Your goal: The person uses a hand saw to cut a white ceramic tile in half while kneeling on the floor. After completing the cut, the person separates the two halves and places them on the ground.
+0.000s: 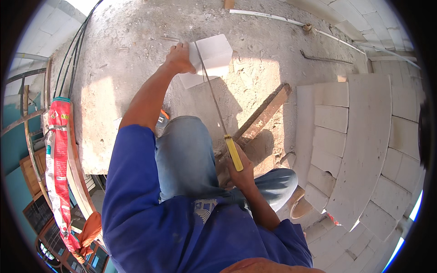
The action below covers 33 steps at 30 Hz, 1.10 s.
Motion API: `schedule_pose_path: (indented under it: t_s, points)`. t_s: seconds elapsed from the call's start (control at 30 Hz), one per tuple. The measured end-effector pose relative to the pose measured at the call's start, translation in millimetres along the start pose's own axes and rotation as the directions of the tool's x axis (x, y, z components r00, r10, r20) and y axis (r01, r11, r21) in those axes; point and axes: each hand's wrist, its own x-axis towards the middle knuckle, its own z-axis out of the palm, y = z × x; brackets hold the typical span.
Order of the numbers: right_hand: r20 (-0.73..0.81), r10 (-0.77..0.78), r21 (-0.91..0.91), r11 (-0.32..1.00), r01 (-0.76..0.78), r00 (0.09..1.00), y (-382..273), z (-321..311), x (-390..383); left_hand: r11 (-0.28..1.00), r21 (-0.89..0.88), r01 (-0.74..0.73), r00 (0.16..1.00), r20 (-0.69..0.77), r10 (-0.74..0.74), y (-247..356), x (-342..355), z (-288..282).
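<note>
Mid-cut: left hand (180,58) pressed flat on white aerated block (207,60) lying on the concrete floor (123,54); right hand (240,169) fisted around handsaw (214,98) handle, blade in the block. Next stroke likely needs steady pressure, block pinned firm.

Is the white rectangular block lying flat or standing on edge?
Lying flat: the white rectangular block rests on its broad face on the concrete floor, under the left hand.
</note>
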Motion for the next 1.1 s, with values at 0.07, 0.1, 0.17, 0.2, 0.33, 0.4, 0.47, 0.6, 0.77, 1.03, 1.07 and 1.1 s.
schedule_pose_path:
  t_s: [0.07,0.1,0.17,0.2,0.33,0.4,0.47,0.6,0.77,1.03,1.07,1.1]
  points:
    - [0.013,0.044,0.003,0.999,-0.044,0.999,-9,14,56,1.000,0.013,-0.025,1.000,-0.009,0.025,5,-12,0]
    - [0.038,0.100,0.017,0.995,-0.100,0.994,-17,21,80,0.999,0.003,-0.040,0.999,-0.033,0.040,6,-17,5]
    - [-0.005,-0.020,-0.007,1.000,0.020,1.000,-24,34,91,0.998,0.005,-0.067,0.993,-0.095,0.067,3,-21,13]
    - [-0.025,-0.064,-0.028,0.998,0.063,0.998,-29,35,90,0.999,0.021,-0.039,0.998,-0.058,0.040,12,-30,17]
    - [0.044,0.120,0.021,0.992,-0.121,0.992,-37,18,66,0.999,0.026,-0.025,0.996,-0.089,0.027,11,-34,10]
    - [-0.022,0.002,-0.040,0.999,-0.002,1.000,-6,14,22,1.000,0.019,-0.012,0.995,-0.100,0.014,9,-35,17]
    - [-0.034,0.007,0.046,0.999,-0.005,0.999,2,7,-5,0.999,0.044,-0.018,0.993,-0.115,0.023,13,-36,17]
    - [-0.013,0.031,-0.011,0.999,-0.031,0.999,-13,9,12,0.999,0.033,-0.033,0.994,-0.103,0.036,11,-39,25]
    - [0.038,0.160,0.042,0.986,-0.161,0.986,-49,14,46,0.998,0.062,-0.029,0.994,-0.104,0.035,11,-42,15]
    - [-0.020,0.041,0.005,0.999,-0.041,0.999,-14,3,-7,0.995,0.073,-0.063,0.991,-0.113,0.071,13,-51,32]
    - [-0.009,0.041,0.025,0.999,-0.041,0.999,-7,8,24,0.994,0.069,-0.082,0.987,-0.136,0.090,9,-48,34]
    - [0.035,0.107,0.025,0.994,-0.108,0.994,-21,7,57,0.994,0.057,-0.098,0.981,-0.163,0.106,9,-45,36]
